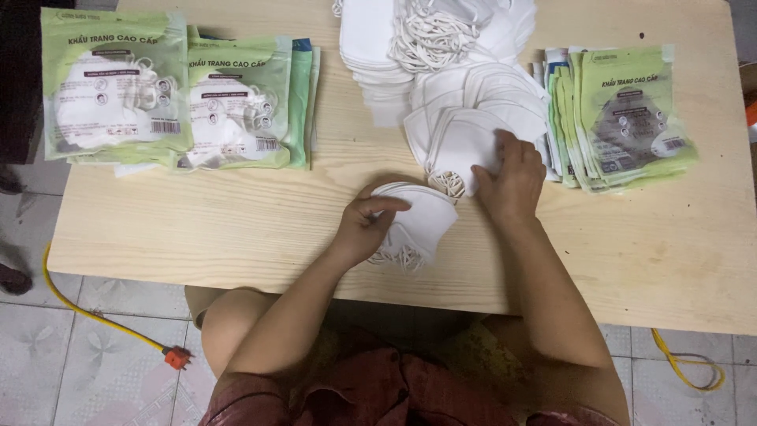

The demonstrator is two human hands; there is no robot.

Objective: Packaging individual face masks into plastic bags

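**Hands sorting white face masks on a pale wooden worktop**

On the floor at 8 o'clock a yellow cable (95, 315) runs across the tiles and ends in an orange plug (177, 357). Above it, at 10 o'clock on the worktop (236, 229), lie two piles of filled green packets (169, 99), each showing a white mask through its clear window.

Near the centre, the left hand (364, 225) has its grip closed on a small stack of white masks (418, 221): the thumb lies across the top and the fingers are curled under the near edge. The stack rests on the worktop, with its ear loops spilling out at 6 o'clock.

Just to the right, at 1 o'clock from that stack, the right hand (512, 177) lies flat on a fanned pile of loose masks (473, 118). Its fingers are spread on the top mask; whether they pinch it or only press on it I cannot tell, as the fingertips are partly hidden. The two hands are near each other but apart.

At 12 o'clock a larger heap of masks (434, 35) with tangled white ear loops reaches the far edge. At 2 o'clock sits a fanned stack of green packets (623, 118), just beside the right hand. On the floor at 4 o'clock lies another loop of yellow cord (690, 367).
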